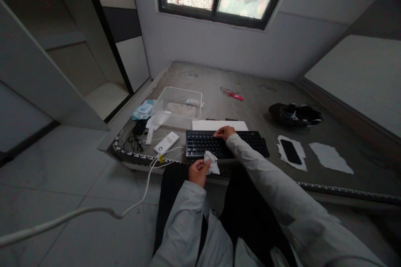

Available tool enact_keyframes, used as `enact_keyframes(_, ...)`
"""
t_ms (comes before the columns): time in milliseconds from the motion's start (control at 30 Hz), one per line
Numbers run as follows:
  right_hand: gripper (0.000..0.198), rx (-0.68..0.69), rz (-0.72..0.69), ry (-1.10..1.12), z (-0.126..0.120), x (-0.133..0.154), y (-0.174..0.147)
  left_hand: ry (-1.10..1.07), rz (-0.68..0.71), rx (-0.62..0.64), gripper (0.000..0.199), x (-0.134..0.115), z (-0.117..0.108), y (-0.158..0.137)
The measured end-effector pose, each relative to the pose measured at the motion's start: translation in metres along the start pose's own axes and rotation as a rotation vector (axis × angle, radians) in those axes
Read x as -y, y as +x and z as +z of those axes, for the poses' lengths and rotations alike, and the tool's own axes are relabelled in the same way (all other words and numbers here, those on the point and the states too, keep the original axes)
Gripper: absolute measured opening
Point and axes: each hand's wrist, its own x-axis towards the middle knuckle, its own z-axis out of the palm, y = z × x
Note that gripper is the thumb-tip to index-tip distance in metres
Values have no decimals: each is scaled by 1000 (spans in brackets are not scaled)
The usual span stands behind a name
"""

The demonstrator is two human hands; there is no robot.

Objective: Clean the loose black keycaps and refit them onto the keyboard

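Note:
My left hand [198,172] pinches a crumpled white tissue [212,163] at the front edge of a black keyboard [202,144]. Over the keyboard's upper rows is my right hand [224,132], its fingers drawn together; whatever they may hold is too small to make out. The right sleeve covers part of the keys on the right side. Just behind the keyboard lies a flat white box or board [219,125]. To its left, a white power bank [166,143] rests with a white cable running off it.
A clear plastic bin [178,119], a wipes pack [143,110] and black cables [136,137] occupy the left. Farther back lies a red item with keys [233,94]. On the right are a black cap [294,114], a phone [290,152] on white paper, and another sheet [331,157].

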Motion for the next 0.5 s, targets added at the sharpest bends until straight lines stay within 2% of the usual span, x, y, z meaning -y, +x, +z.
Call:
enact_keyframes(267, 22, -5, -31, 31, 7, -3, 0, -2, 25, 7, 36, 4, 1, 1)
enact_keyframes(500, 20, -64, -48, 51, 7, 1, -8, -16, 37, -11, 35, 7, 0, -1)
